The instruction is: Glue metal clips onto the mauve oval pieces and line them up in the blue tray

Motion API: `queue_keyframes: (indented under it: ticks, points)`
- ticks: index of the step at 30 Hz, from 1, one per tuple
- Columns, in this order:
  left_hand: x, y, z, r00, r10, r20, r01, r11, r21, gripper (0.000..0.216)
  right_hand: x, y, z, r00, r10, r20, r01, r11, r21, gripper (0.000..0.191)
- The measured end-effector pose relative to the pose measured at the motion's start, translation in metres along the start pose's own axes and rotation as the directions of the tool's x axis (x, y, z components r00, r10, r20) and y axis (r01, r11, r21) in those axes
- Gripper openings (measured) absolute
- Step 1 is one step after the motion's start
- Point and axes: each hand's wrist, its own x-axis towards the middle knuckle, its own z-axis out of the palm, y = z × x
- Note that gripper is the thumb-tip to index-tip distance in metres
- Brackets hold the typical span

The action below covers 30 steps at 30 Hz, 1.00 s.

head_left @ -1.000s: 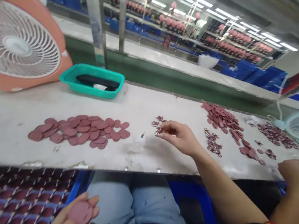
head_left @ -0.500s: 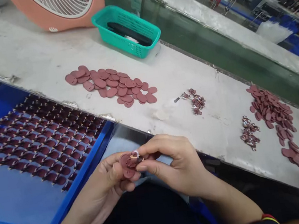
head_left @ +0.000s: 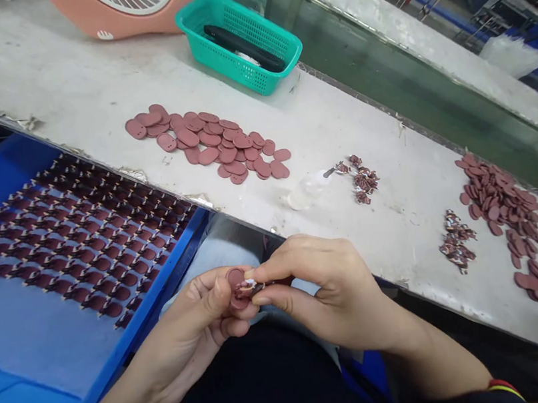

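Observation:
My left hand (head_left: 200,316) is closed round a reddish-brown oval disc (head_left: 236,277), holding it between thumb and fingers above my lap. Against the face of this disc sits a small brown-and-white moulded piece (head_left: 245,287), its exact shape partly covered by fingers. My right hand (head_left: 320,288) pinches that small piece from the right with thumb and forefinger. On the table beyond, a spread of similar oval discs (head_left: 209,139) lies to the left. A small cluster of moulded pieces (head_left: 364,182) lies to the right of them.
A blue tray (head_left: 25,325) at left carries rows of discs with pieces on them. A green basket (head_left: 221,53) with a dark object inside stands by an orange fan (head_left: 151,20). More discs (head_left: 498,194) and moulded pieces (head_left: 457,244) lie on the table (head_left: 395,236) at right.
The disc in my left hand has turned more edge-on, and the small piece is angled differently against it. Both hands stay together. The whole view has shifted slightly.

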Motion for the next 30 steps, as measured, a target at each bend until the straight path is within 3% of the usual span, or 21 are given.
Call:
queue_keyframes:
  ticks: [4,10,20,30]
  points:
    - [0.0,-0.002,-0.004,1.0,-0.002,-0.004,0.001,1.0,-0.024,0.037,0.001,0.0,0.0,1.0,0.012,0.02,-0.012,1.0,-0.002,0.007]
    - [0.009,-0.005,-0.017,0.992,-0.057,0.115,0.06,0.998,-0.024,0.037,0.003,0.0,0.0,0.999,-0.034,0.012,0.034,0.999,-0.004,0.009]
    - [0.004,-0.007,-0.017,0.998,-0.016,0.067,0.017,1.0,-0.006,0.031,-0.001,-0.004,0.001,0.996,-0.079,0.031,0.08,0.996,-0.037,0.012]
    - [0.003,-0.008,-0.017,0.997,-0.051,0.06,0.052,0.999,-0.002,0.03,-0.006,-0.001,0.006,0.996,-0.089,-0.016,0.089,0.995,-0.04,0.012]
